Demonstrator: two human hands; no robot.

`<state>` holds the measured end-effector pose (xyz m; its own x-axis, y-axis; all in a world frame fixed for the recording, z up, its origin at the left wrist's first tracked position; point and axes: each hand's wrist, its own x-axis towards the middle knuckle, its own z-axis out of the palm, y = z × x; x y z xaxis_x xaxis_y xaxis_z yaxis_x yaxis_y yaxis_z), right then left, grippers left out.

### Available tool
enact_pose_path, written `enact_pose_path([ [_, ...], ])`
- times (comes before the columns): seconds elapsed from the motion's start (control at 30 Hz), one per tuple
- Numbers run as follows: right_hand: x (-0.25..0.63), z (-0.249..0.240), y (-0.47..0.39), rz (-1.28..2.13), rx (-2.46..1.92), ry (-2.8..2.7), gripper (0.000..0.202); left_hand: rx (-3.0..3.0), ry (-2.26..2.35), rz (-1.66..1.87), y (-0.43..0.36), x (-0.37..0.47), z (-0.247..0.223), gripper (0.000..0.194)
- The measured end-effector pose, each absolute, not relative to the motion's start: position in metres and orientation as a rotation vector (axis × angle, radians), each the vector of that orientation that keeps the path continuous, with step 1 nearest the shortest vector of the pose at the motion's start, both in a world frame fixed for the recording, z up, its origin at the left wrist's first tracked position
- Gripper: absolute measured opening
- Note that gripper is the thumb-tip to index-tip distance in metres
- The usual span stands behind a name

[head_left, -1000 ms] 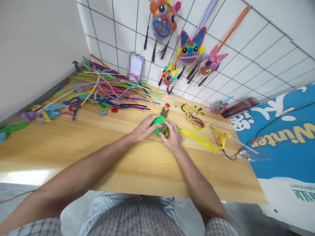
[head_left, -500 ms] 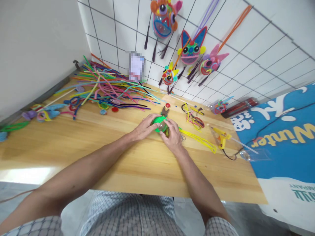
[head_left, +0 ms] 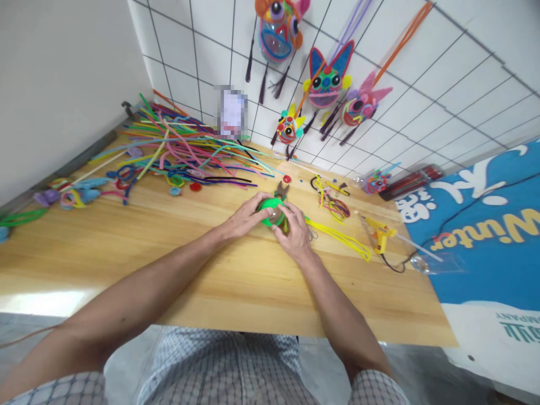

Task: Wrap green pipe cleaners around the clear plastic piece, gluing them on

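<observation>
Between my two hands is a round clear ball wrapped in green cord [head_left: 267, 217], held just above the middle of the wooden table [head_left: 236, 281]. My left hand [head_left: 247, 216] grips its left side, with the thumb across the front. On the right side, the fingers of my right hand [head_left: 294, 229] are curled against the ball. Just behind it lie pliers [head_left: 281, 190], jaws pointing away, their handles partly hidden by the ball and my right hand. Yellow pipe cleaners [head_left: 343, 241] lie to the right of my right hand.
A heap of coloured pipe cleaners [head_left: 181, 140] covers the back left. A yellow glue gun [head_left: 382, 235] with a cord lies at the right. Decorated masks [head_left: 327, 84] hang on the white grid wall. Near the pliers is a red cap [head_left: 287, 179].
Both hands still hold the green-wrapped ball, which has turned or shifted very slightly to the left. The whole view has moved a little.
</observation>
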<state>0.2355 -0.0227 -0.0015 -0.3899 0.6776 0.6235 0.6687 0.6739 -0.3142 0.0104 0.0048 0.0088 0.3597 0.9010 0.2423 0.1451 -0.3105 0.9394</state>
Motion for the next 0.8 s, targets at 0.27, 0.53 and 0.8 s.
enact_pose_path([
  [0.27, 0.2368, -0.0029, -0.0219, 0.038, -1.044, -2.113, 0.057, 1.704, 0.925, 1.076, 0.0072, 0.0141, 0.0015, 0.058],
  [0.53, 0.2383, -0.0043, -0.0206, 0.076, -1.083, -2.121, 0.057, 1.729, 0.926, 1.068, 0.0085, 0.0141, -0.0006, 0.058],
  [0.8, 0.2374, -0.0027, -0.0213, 0.074, -1.099, -2.109, 0.055, 1.734, 0.875, 1.015, 0.0084, 0.0069, 0.0035, 0.06],
])
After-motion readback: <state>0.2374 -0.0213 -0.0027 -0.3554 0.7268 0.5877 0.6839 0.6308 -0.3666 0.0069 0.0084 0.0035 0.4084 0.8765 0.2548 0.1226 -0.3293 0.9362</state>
